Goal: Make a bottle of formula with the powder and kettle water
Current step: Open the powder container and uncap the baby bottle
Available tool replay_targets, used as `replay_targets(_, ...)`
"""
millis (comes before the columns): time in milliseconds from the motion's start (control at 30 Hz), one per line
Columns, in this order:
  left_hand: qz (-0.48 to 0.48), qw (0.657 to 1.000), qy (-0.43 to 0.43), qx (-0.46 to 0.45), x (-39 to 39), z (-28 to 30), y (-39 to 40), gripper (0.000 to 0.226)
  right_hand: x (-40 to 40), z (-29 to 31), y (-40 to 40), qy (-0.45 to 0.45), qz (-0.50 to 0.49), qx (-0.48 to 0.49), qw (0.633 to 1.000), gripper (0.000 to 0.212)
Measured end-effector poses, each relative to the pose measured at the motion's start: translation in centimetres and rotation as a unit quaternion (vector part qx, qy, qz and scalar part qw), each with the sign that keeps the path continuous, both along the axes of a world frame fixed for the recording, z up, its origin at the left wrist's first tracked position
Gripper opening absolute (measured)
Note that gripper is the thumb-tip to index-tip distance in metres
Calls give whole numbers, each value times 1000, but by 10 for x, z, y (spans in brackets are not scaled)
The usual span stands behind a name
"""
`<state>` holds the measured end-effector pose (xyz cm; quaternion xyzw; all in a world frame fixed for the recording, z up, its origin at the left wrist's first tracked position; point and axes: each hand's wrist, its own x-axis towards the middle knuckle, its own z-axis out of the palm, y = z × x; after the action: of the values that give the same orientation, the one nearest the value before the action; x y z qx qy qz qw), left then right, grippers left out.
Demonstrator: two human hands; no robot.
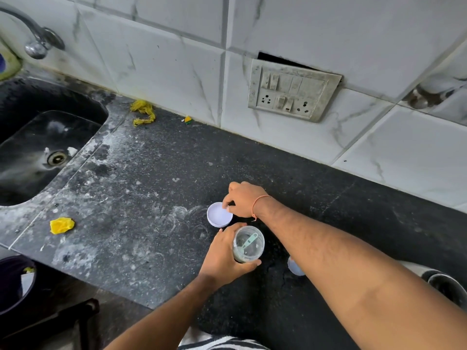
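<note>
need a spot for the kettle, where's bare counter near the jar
Widest bare stretch: the counter between the sink and the lid, and the strip under the switchboard. Crowded around the jar, where both hands work.

No text, label, brand, number or sign can be read anywhere. The jar [249, 246], the lid [219, 214] and the switch plate [290, 90] are seen unmarked.

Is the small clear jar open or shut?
Open: the small clear plastic jar shows a green scoop inside, and its round white lid lies on the counter.
</note>
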<state>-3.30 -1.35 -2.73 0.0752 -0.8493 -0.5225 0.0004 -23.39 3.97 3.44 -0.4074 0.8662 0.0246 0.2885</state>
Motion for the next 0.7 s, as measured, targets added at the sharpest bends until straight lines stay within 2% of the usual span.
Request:
replay_targets(300,-6,1000,-25,-8,1,-2,0,92,-16,5,38,58,-78,39,995,38)
replay_targets(700,-3,1000,-19,2,0,-5,0,95,-3,9,69,87,-111,49,989,33)
